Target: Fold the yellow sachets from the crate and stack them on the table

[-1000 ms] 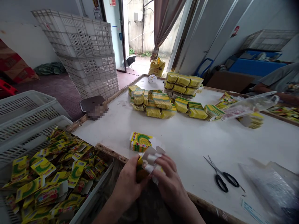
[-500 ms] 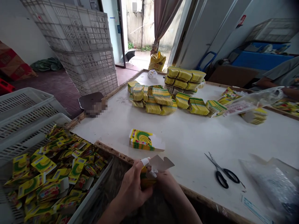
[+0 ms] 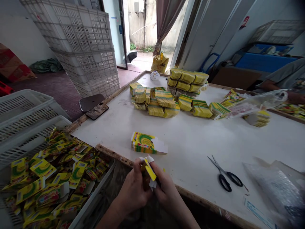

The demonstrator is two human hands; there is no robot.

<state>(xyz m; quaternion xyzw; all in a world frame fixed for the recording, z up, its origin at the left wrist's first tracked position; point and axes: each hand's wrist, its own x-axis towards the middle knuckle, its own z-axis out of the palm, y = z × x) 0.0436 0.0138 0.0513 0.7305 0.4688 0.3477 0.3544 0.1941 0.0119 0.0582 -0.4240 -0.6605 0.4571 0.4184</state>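
Note:
Between both hands, at the table's near edge, is a small yellow cardboard box (image 3: 150, 171), partly hidden by fingers. My left hand (image 3: 133, 186) wraps its left side. My right hand (image 3: 164, 186) grips the other side, its fingers by the box's upper end. White coverings show on some fingertips. Just beyond the hands lies a stack of flat yellow-green boxes (image 3: 145, 143) with white flaps pointing right. A crate (image 3: 95, 194) at my left holds many folded yellow boxes (image 3: 43, 168), several with flaps open.
Bundles of flat boxes (image 3: 164, 98) stand across the white table (image 3: 114, 127). A phone (image 3: 97, 110) lies at the left edge. Black-handled scissors (image 3: 225, 178) and a clear plastic bag (image 3: 274, 184) lie on the right. Another person's arm (image 3: 274, 84) is at far right. White crates (image 3: 88, 47) are stacked behind.
The box's large open flap, raised and pale before, now shows a narrow yellow end. My right hand has come up beside the left at the box's top.

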